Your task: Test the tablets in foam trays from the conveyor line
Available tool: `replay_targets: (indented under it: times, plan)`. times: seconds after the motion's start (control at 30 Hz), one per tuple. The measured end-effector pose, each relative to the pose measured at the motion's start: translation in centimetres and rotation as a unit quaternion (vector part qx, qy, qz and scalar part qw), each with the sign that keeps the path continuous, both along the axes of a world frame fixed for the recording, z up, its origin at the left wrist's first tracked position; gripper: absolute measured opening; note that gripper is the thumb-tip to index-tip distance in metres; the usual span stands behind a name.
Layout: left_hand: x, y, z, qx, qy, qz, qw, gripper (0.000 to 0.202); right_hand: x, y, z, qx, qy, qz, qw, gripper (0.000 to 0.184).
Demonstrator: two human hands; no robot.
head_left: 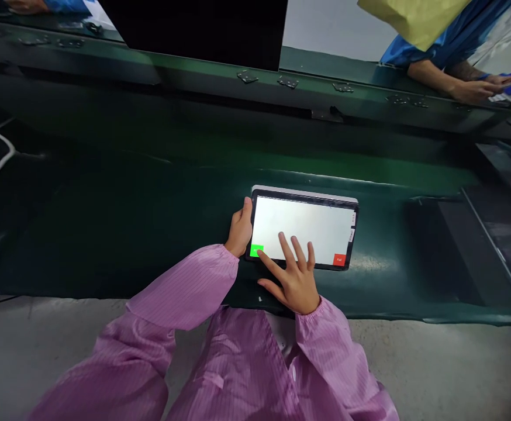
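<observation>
Mostly, from my distant station, I'd mind the left hand [240, 227], curled about the nine o'clock edge of a black-framed rectangular tablet with a bright white screen [303, 221], between three and four o'clock from view centre, over the glossy dark green worktop [106, 234]. Its thumb shows; its other fingers are largely hidden, so I can't tell how firm the hold is. Were it slack, a hard press at one corner could tilt or slide the tablet, especially if the worktop isn't supporting it, which I can't tell. The right hand [298, 283] holds nothing, fingers spread, index fingertip over the small green rectangular button [254, 249] at eight o'clock on the screen. I can't confirm contact; an off-centre landing could miss, and a dipping middle finger could make a stray touch. The small red rectangular button [339, 259], at four o'clock, sits apart; only a sideways drift would risk it.
</observation>
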State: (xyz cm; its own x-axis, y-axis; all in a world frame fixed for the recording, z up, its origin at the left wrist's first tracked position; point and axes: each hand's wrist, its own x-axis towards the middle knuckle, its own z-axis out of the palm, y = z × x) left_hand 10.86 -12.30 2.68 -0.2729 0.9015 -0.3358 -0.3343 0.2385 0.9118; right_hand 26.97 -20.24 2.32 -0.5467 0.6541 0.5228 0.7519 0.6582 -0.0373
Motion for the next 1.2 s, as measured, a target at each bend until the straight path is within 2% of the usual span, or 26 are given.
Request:
replay_targets:
  times: [0.2, 0.33, 0.57, 0.77, 1.03, 1.1, 1.2]
  plan:
    - [-0.3, -0.2, -0.3, -0.025, -0.005, -0.014, 1.0, 0.076, 5.0, 0.7, 0.0, 0.02, 0.058, -0.112, 0.992, 0.053]
    - [-0.4, -0.2, -0.2, -0.002, 0.004, -0.021, 1.0, 0.079, 6.5, 1.5, 0.0, 0.022, 0.069, -0.15, 0.986, 0.051]
    - [-0.2, -0.2, 0.7, -0.001, 0.015, -0.017, 1.0, 0.085, 5.5, 2.4, -0.1, 0.03, 0.056, -0.148, 0.987, 0.055]
    - [-0.1, -0.1, 0.3, 0.009, 0.009, -0.012, 1.0, 0.084, 5.0, 2.3, 0.0, 0.01, 0.056, -0.139, 0.989, 0.054]
    - [-0.1, 0.1, -0.2, 0.02, -0.016, -0.012, 1.0, 0.075, 0.2, 2.5, 1.1, -0.011, 0.006, -0.062, 0.998, 0.05]
    - [0.0, 0.0, -0.1, 0.021, -0.018, -0.014, 1.0, 0.075, 0.0, 2.6, 1.2, -0.019, 0.004, -0.063, 0.998, 0.049]
    - [0.0, 0.0, 0.2, 0.021, -0.011, -0.013, 1.0, 0.077, 1.2, 2.2, 1.2, -0.02, 0.034, -0.09, 0.995, 0.048]
